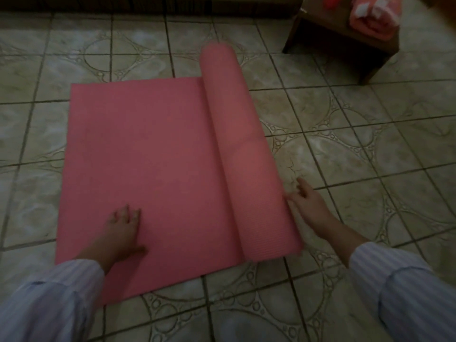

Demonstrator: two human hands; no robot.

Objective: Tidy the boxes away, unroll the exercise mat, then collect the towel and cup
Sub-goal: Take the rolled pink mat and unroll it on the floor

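A pink ribbed foam exercise mat point(148, 169) lies partly unrolled on the patterned beige tiled floor point(357, 156); its flat part spreads to the left, and the part that is rolled up point(246, 149) forms a long cylinder along the mat's right side. The left hand point(123, 230), in a pale striped sleeve point(49, 299), presses flat on the near end of the mat's unrolled part, fingers straight and spread. The right hand point(308, 203) is just beside the near end of the roll, on its right, fingers loosely extended and touching its side. Beyond the mat's far right corner stands a dark wooden low table point(340, 43) bearing a folded coral towel point(375, 23), blurred.
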